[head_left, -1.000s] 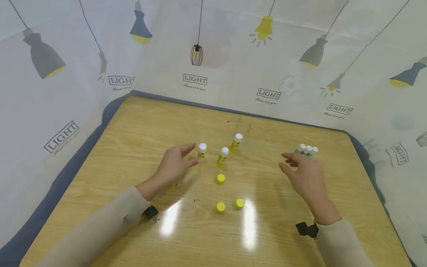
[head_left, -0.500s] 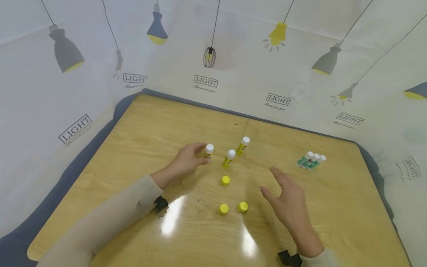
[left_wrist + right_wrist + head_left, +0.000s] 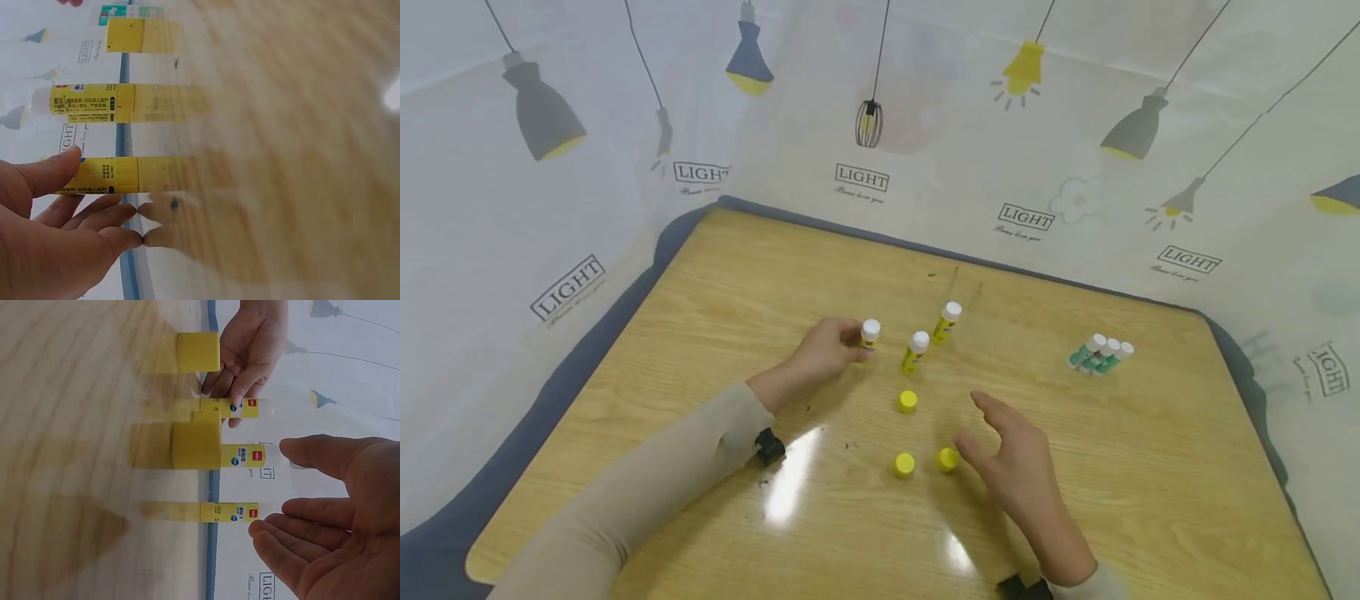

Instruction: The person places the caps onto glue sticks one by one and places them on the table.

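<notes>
My left hand holds the leftmost yellow glue stick, thumb on one side and fingers behind; it stands upright on the table with its white top showing. To its right stand a second yellow glue stick and, farther back, a third yellow glue stick. Three yellow caps lie nearer: a back cap, a front cap and a right cap. Just right of that last cap hovers my right hand, thumb and fingers spread, holding nothing. The right wrist view shows its palm and the caps before the glue sticks.
Several green glue sticks with white tops stand together at the right rear of the wooden table. A white curtain printed with lamps surrounds the back and sides. Black cameras are strapped to both wrists.
My left hand has closed around the leftmost glue stick. The right hand has moved left and nearer, from beside the green glue sticks to the yellow caps. The head view has turned slightly.
</notes>
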